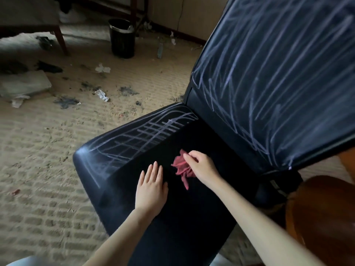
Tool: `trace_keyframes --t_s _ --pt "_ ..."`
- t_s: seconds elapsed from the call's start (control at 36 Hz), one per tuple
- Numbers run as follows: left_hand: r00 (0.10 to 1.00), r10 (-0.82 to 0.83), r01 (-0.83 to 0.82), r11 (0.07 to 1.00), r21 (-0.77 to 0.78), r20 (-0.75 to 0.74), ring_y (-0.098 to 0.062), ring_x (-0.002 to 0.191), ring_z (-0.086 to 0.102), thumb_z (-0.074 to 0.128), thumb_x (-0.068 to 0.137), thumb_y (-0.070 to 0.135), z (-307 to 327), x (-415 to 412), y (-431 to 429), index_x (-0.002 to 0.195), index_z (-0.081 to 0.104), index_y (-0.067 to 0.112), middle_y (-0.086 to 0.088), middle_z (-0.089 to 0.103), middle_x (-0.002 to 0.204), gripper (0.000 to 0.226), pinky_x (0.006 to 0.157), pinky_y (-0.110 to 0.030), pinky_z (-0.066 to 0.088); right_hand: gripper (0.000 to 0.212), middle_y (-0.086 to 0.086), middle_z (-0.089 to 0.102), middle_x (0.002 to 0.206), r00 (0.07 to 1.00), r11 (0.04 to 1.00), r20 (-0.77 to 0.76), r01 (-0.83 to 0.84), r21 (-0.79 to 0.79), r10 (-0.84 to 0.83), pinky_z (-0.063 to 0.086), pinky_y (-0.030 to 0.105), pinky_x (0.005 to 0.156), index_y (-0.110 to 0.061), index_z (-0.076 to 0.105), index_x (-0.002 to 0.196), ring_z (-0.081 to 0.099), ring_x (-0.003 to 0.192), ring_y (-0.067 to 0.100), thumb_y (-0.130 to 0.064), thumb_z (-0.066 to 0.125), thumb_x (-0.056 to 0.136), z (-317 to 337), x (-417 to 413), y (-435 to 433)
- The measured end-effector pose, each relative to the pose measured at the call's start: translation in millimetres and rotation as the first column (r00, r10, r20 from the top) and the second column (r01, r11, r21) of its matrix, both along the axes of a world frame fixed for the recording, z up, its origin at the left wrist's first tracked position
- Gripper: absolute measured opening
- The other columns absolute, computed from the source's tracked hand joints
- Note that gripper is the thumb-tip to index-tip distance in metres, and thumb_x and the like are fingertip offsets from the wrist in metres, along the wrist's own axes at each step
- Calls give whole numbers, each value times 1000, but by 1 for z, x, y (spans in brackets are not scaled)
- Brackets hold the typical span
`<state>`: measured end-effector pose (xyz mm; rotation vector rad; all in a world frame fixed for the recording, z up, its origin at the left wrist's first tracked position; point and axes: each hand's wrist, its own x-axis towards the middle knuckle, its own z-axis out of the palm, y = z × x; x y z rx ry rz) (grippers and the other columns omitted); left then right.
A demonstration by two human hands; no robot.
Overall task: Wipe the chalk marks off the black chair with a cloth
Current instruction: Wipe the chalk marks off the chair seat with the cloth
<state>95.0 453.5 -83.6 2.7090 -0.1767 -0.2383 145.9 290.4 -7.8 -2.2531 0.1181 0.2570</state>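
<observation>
Black chair [192, 217] fills the head view, with the seat right under both hands and the backrest [278, 73] rising past the right hand [201, 167].

The chalk marks [146, 135] on the seat sit ahead and to the left of the hands. They form a scribbled grid whose long run follows the seat's left edge, from the corner just beyond the left hand's [151, 187] fingertips out toward the backrest crease. The backrest is pretty much covered in strokes too, ahead and to the right of the right hand.

The left hand lies flat on the seat, fingers straight, holding nothing, and it's the one closer to the grid. The right hand has its fingers curled into a bunched-up red cloth [182, 167], which seems to rest on the seat just beside the left fingertips.

The patch under the hands looks clean, so the best guess is that the cloth goes forward-left next, along that long run.

Way beyond the left hand there's a black waste bin [122, 38] and tissue scraps [101, 95] on the grubby carpet [48, 169].
</observation>
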Motion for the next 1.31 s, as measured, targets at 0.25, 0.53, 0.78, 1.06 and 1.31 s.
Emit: trace_keyframes --t_s 0.25,0.53,0.78,1.06,1.31 --pt "945 198 -326 535 -779 -259 -16 89 63 44 99 36 101 -13 6 90 64 22 0 68 93 26 82 -33 49 47 -3 64 85 989 996 -123 84 17 -81 42 21 65 -10 66 92 58 79 12 -48 39 99 35 -43 45" --pt "937 116 -333 578 -745 -329 -20 93 68 66 89 32 126 -44 47 96 67 20 -1 72 93 14 88 -40 52 28 7 68 106 926 927 -373 186 325 -55 50 31 78 -11 65 112 62 100 20 -18 42 99 55 -76 79" --pt "947 197 -317 690 -650 -253 -18 70 63 56 88 -2 129 -76 67 90 70 14 4 64 73 21 73 -37 53 5 2 62 85 978 983 -208 69 173 -32 57 31 67 -15 59 89 61 78 12 -14 58 93 65 -118 77" --pt "869 207 -494 332 -804 -449 -26 89 64 51 96 5 148 -94 73 107 65 2 -14 66 94 18 83 -36 53 36 -4 47 70 974 982 129 188 7 -188 30 15 51 -15 43 59 43 61 11 -24 67 84 91 -138 75" --pt "867 -51 -492 63 -868 -495 -19 75 67 42 100 6 160 -92 82 96 61 5 -11 68 84 20 69 -30 57 36 1 65 111 997 925 56 30 379 -56 47 26 92 -14 56 116 60 103 10 -24 72 85 88 -146 105"
